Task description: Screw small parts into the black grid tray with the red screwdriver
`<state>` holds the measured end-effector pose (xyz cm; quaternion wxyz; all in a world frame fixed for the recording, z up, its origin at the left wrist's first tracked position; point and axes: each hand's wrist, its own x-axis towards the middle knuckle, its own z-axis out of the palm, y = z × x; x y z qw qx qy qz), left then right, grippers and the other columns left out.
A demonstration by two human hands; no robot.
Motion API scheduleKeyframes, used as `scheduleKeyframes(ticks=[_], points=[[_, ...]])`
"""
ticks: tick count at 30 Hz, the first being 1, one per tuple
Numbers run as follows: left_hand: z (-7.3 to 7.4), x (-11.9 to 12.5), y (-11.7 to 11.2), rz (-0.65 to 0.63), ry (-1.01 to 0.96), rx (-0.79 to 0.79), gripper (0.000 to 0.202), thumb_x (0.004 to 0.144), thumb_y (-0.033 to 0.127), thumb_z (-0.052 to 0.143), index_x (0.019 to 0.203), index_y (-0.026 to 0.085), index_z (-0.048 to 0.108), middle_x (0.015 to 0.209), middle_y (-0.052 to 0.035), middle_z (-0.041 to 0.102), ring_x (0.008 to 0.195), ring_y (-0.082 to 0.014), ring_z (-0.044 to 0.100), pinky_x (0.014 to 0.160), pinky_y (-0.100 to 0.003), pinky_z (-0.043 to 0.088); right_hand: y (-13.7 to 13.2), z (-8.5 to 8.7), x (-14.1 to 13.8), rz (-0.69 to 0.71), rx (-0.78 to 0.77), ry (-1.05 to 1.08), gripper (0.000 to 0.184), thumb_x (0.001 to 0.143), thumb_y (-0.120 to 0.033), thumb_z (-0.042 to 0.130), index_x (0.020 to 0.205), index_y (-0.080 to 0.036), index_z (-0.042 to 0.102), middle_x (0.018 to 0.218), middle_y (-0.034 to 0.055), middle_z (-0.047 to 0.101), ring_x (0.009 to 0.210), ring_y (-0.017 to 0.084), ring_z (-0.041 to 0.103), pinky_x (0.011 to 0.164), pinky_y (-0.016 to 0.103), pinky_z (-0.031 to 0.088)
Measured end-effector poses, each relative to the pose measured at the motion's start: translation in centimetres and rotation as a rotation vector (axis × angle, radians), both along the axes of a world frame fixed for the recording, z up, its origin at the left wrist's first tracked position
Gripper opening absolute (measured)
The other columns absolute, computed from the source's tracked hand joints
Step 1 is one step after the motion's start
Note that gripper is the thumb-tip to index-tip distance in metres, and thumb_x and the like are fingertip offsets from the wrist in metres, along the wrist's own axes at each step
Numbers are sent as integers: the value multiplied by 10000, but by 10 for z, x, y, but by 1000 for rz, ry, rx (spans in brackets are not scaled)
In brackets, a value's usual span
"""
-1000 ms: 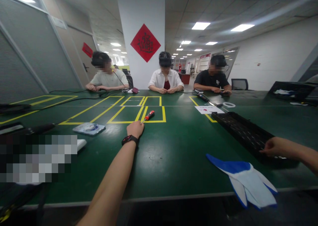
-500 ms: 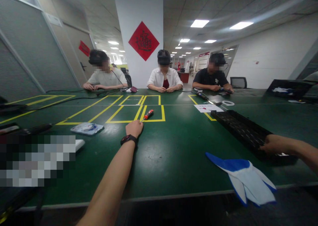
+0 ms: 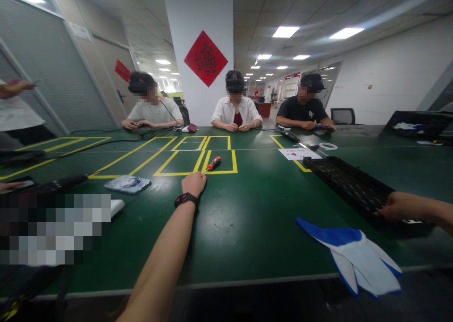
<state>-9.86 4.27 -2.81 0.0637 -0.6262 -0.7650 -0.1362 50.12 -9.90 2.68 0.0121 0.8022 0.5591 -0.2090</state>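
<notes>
My left hand (image 3: 193,184), with a dark watch on its wrist, is stretched out over the green table, closed around the shaft end of a screwdriver (image 3: 214,163). The red and black handle points away from me, over yellow tape. At the right, my right hand (image 3: 399,206) is at the near end of a long black compartmented tray (image 3: 348,181). Its fingers are bent down into the tray; what they grip is hidden. In front of the tray a white and blue work glove (image 3: 366,256) lies near the table edge.
Yellow tape outlines (image 3: 194,173) mark the green tabletop (image 3: 240,246). A phone-like patterned object (image 3: 128,184) lies on the left; a printed sheet (image 3: 299,153) and a white ring (image 3: 327,146) lie toward the back right. Several people sit opposite; another stands at far left.
The view has shifted slightly, moving the scene a little to the right. A standing person has come into sight at far left. Both hands keep about the same places relative to the screwdriver and tray.
</notes>
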Motion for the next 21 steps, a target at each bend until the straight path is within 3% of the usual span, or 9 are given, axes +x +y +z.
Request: scheduleKeyframes(ticks=[4, 10, 16, 21], points=[[0, 0, -1, 0, 7, 10, 420, 851, 387, 313, 930, 148, 649, 941, -143, 662, 882, -258, 612, 709, -320, 459, 0, 7, -6, -32, -94, 65, 325, 751, -351, 547, 568, -102, 647, 607, 104, 583, 510, 138, 506, 516, 279, 358], [1, 1, -2, 0, 17, 10, 415, 852, 376, 317, 944, 145, 648, 945, -139, 662, 885, -264, 613, 708, -324, 462, 7, 5, 5, 2, -57, -143, 249, 717, -312, 566, 532, -163, 640, 644, 108, 644, 643, 235, 614, 612, 345, 430], [0, 0, -1, -9, 12, 8, 424, 854, 382, 309, 949, 146, 648, 951, -145, 660, 893, -267, 613, 720, -340, 462, 21, 4, -7, -26, 176, -230, 330, 772, -421, 495, 864, -165, 682, 900, 130, 666, 818, 256, 626, 696, 349, 460], [-2, -2, 2, -12, 4, 20, 412, 846, 373, 314, 924, 146, 649, 930, -142, 662, 875, -268, 616, 706, -339, 463, 22, -11, -6, 40, 352, -319, 335, 765, -357, 465, 991, -210, 664, 1063, 113, 644, 892, 271, 619, 697, 362, 468]])
